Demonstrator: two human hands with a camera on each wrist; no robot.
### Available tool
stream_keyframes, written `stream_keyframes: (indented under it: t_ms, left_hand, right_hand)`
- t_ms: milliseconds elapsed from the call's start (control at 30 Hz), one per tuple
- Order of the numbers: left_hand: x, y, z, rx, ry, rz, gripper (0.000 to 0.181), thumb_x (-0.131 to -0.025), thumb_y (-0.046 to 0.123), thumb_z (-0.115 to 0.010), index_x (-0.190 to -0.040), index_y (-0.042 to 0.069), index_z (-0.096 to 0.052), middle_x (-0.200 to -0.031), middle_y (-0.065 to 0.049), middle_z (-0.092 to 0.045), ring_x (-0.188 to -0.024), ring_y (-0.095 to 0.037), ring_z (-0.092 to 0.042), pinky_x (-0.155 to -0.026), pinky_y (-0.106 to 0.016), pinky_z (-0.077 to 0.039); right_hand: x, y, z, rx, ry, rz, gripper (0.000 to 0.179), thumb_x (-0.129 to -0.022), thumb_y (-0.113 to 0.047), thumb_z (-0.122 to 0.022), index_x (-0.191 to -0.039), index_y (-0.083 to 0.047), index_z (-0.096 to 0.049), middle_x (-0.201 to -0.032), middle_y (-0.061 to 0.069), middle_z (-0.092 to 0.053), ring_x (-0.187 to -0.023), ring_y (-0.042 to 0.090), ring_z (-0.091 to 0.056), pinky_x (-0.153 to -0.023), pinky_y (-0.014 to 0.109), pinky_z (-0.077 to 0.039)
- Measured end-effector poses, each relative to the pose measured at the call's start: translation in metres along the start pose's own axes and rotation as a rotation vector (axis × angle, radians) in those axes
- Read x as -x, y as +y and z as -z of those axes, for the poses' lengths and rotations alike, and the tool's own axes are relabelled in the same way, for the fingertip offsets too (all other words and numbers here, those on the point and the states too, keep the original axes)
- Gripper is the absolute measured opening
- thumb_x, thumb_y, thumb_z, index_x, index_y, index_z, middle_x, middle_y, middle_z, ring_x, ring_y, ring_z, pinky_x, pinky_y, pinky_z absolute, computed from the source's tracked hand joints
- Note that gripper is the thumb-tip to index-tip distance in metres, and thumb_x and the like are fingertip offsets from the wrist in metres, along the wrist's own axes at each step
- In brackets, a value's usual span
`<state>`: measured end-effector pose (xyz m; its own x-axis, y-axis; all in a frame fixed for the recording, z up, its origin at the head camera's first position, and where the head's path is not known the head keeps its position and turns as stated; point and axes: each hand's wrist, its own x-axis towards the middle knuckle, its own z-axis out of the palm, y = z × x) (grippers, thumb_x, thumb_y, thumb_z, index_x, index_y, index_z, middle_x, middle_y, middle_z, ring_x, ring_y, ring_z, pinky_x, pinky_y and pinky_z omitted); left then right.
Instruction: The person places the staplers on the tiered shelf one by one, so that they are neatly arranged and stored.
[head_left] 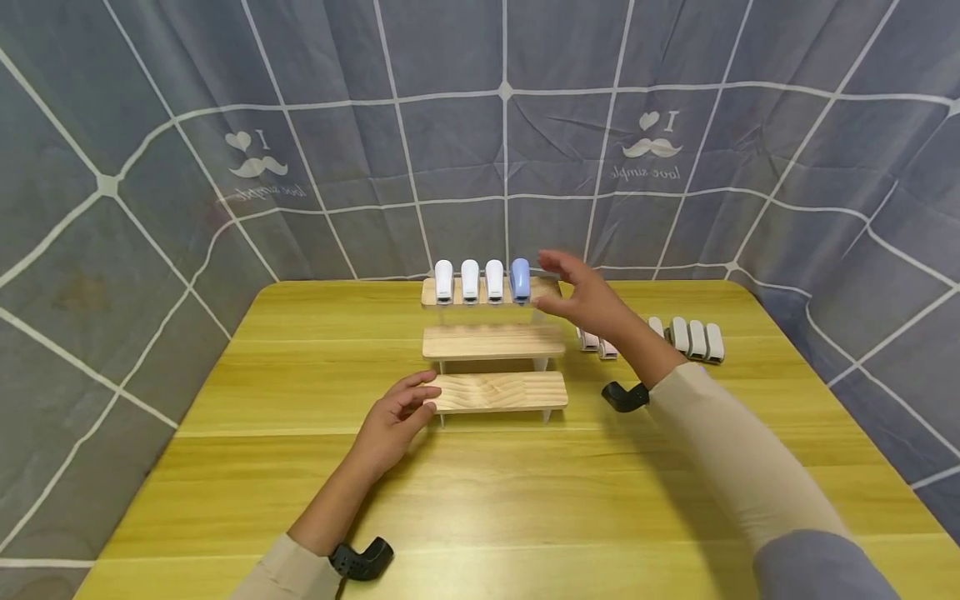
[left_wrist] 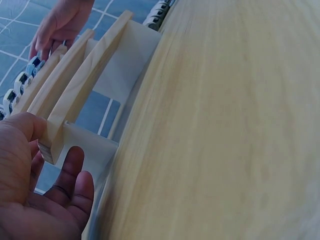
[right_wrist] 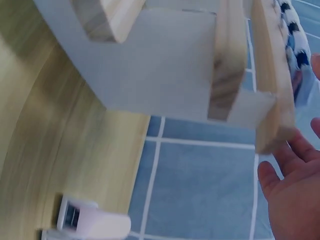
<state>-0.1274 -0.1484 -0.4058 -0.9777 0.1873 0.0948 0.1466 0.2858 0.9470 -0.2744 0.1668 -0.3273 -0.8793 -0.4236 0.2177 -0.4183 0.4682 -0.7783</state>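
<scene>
Beige sleeve cloth (head_left: pixel 742 458), smooth and softly folded, lies nearest on the right, with a grey-blue part below it. The right hand (head_left: pixel 588 300) is open, thumb and fingers spread apart, just beside the blue stapler-like piece (head_left: pixel 520 279) at the right end of a row on the top plank (head_left: pixel 546 289). The left hand (head_left: pixel 393 421) touches the left end of the lowest plank (head_left: pixel 498 392), its fingers loosely bent; whether it pinches the wood I cannot tell. Both planks and the middle plank (head_left: pixel 495 343) are pale, wavy-grained wood, stepped on smooth white side panels (left_wrist: pixel 120 65). Three glossy white pieces (head_left: pixel 469 279), round-topped and elongated, stand left of the blue one. Right of the stand, more white pieces (head_left: pixel 697 340) and pale pink ones (head_left: pixel 607 350) sit on the yellowish wood-grain table (head_left: pixel 510 508). Behind hangs a creased grey-blue curtain (head_left: pixel 450 58) with white grid lines.
</scene>
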Motion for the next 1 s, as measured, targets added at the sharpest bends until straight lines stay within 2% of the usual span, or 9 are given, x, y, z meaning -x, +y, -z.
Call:
stream_keyframes:
  t_ms: [167,367,500,667,767,1000]
  left_hand:
    - [0.001,0.004,-0.001,0.010,-0.003,0.012,0.025,-0.099,0.004,-0.060,-0.120,-0.005,-0.067,-0.146,-0.010,-0.049,-0.118,-0.028,-0.055,-0.088,-0.028,-0.046]
    - [0.000,0.004,0.000,-0.005,0.001,0.010,0.024,-0.099,0.003,-0.060,-0.120,-0.005,-0.067,-0.145,-0.010,-0.050,-0.117,-0.026,-0.056,-0.088,-0.027,-0.047]
    - [-0.003,-0.009,-0.001,-0.007,0.008,0.007,0.025,-0.099,0.004,-0.060,-0.121,-0.004,-0.067,-0.147,-0.009,-0.049,-0.118,-0.026,-0.055,-0.088,-0.027,-0.047]
    - [-0.009,-0.030,-0.001,0.006,0.012,0.006,0.025,-0.099,0.009,-0.062,-0.121,0.001,-0.069,-0.146,-0.002,-0.050,-0.117,-0.023,-0.056,-0.089,-0.028,-0.047]
    - [-0.010,-0.034,0.000,0.014,0.010,-0.006,0.024,-0.099,0.012,-0.063,-0.121,0.005,-0.070,-0.145,0.002,-0.050,-0.116,-0.020,-0.056,-0.088,-0.027,-0.047]
    - [-0.009,-0.032,0.000,0.019,0.016,-0.039,0.023,-0.098,0.012,-0.064,-0.119,0.005,-0.071,-0.144,0.001,-0.053,-0.112,-0.020,-0.059,-0.086,-0.027,-0.049]
  right_hand:
    - [-0.009,-0.002,-0.011,0.003,-0.012,0.017,0.071,-0.089,-0.018,-0.076,-0.150,-0.007,-0.040,-0.144,0.010,-0.049,-0.134,0.028,-0.044,-0.111,0.046,-0.032]
    - [-0.015,-0.002,-0.016,-0.065,-0.035,0.029,0.074,-0.089,-0.011,-0.076,-0.151,-0.004,-0.037,-0.141,0.014,-0.050,-0.130,0.027,-0.048,-0.106,0.042,-0.040]
    - [-0.018,-0.002,-0.019,-0.103,-0.046,0.013,0.075,-0.089,-0.010,-0.076,-0.152,-0.005,-0.034,-0.144,0.014,-0.047,-0.133,0.027,-0.046,-0.106,0.042,-0.040]
    - [-0.018,-0.004,-0.020,-0.123,-0.053,-0.015,0.078,-0.090,-0.008,-0.075,-0.154,-0.006,-0.031,-0.147,0.016,-0.044,-0.136,0.028,-0.043,-0.107,0.044,-0.039]
    - [-0.018,-0.005,-0.020,-0.126,-0.060,-0.024,0.079,-0.090,-0.006,-0.074,-0.154,-0.004,-0.030,-0.147,0.018,-0.043,-0.136,0.030,-0.042,-0.106,0.045,-0.039]
    - [-0.019,-0.002,-0.020,-0.135,-0.063,-0.013,0.078,-0.089,-0.010,-0.076,-0.153,-0.006,-0.032,-0.147,0.015,-0.044,-0.136,0.028,-0.043,-0.107,0.043,-0.039]
